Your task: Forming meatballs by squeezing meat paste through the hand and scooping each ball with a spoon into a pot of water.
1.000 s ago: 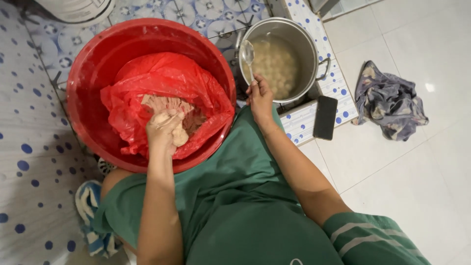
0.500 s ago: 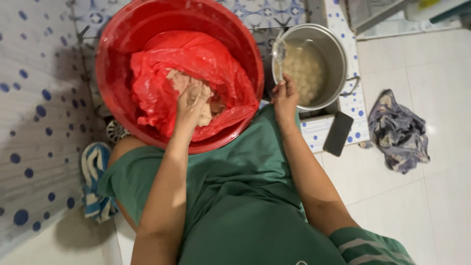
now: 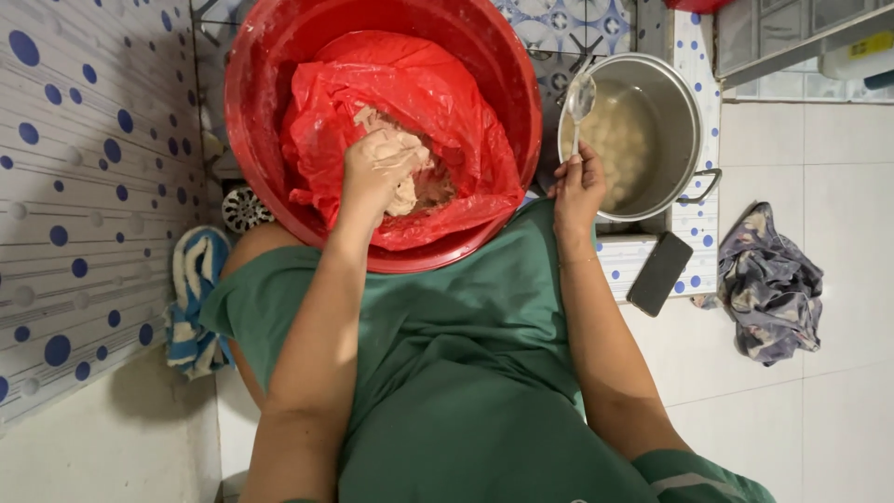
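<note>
Left hand curled around a lump of pale dough inside the red bag lining the red basin. Right hand pinches a spoon over the steel pot beside it; phone near.

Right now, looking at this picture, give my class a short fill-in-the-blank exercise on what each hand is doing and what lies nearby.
1. The left hand grips a lump of pale dough inside the ____ plastic bag.
2. The right hand holds a ____ over the steel pot.
3. The bag lines a big round red ____.
4. On the ledge beside the pot lies a dark ____.

Missing words: red; spoon; basin; phone
</note>
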